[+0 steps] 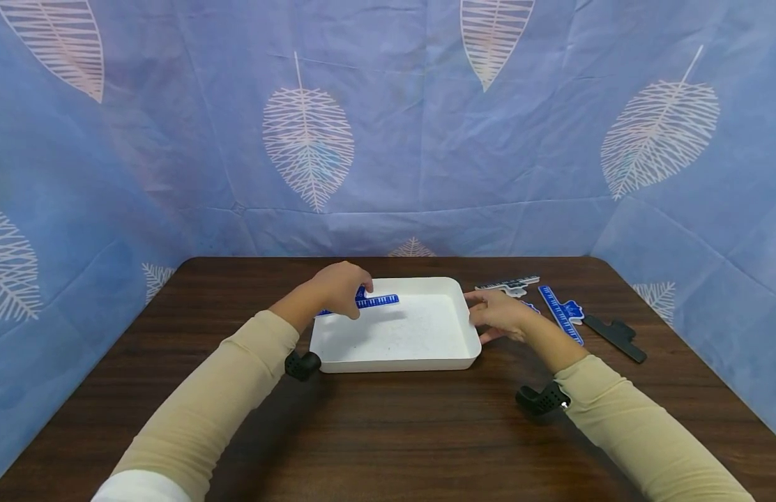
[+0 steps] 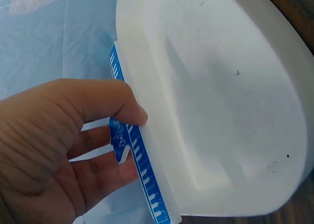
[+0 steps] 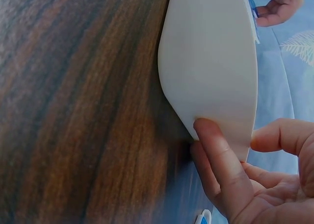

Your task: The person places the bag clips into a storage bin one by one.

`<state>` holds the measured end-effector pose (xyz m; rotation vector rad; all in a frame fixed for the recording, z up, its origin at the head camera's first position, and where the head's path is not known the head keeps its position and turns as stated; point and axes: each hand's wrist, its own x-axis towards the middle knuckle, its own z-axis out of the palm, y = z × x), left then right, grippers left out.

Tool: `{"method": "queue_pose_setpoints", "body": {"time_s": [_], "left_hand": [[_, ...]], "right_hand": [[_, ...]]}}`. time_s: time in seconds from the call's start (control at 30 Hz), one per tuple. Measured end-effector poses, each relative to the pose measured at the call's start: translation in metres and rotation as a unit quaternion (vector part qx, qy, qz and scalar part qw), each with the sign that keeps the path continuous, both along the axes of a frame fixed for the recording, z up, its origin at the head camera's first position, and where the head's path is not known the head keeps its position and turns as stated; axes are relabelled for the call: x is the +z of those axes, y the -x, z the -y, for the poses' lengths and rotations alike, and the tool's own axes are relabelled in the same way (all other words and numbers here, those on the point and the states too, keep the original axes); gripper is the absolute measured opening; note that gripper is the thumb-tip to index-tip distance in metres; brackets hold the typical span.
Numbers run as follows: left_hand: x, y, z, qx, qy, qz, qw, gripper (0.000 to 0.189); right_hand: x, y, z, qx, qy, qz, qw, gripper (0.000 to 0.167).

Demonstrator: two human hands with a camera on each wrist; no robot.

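Note:
My left hand [image 1: 340, 287] pinches a blue clip [image 1: 381, 301] with a piano-key pattern, over the far left part of a white tray [image 1: 394, 365]. In the left wrist view the thumb lies on the front of the clip [image 2: 153, 194] and other fingers are behind it; the clip runs along the tray's rim [image 2: 147, 87]. At the tray's right side, my right hand [image 1: 500, 314] grips the edge. The right wrist view has its fingers [image 3: 216, 148] against the outer wall and the thumb at the rim.
Right of the tray lie a black-and-white keyboard clip [image 1: 512, 285], a blue keyboard clip [image 1: 558, 312] and a black clip [image 1: 615, 337]. Another blue piece [image 1: 530, 305] is mostly hidden by the right hand. All lie on a dark wooden table [image 1: 413, 432], with a leaf-patterned blue cloth [image 1: 388, 153] behind.

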<state>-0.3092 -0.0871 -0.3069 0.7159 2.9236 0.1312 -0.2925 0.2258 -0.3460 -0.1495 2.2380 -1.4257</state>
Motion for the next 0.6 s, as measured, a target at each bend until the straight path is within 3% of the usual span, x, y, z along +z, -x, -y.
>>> {"method": "queue_pose_setpoints", "body": {"time_s": [0.37,0.6], "left_hand": [[-0.007,0.005,-0.012,-0.045,0.023,0.009,0.9987,0.045],[-0.012,0.012,-0.021,-0.047,0.031,0.016,0.9983,0.043]], "right_hand": [[-0.002,-0.001,-0.001,0.019,0.026,-0.007,0.9995,0.077],[-0.002,-0.001,-0.001,0.017,0.021,-0.007,0.9996,0.077]]}}
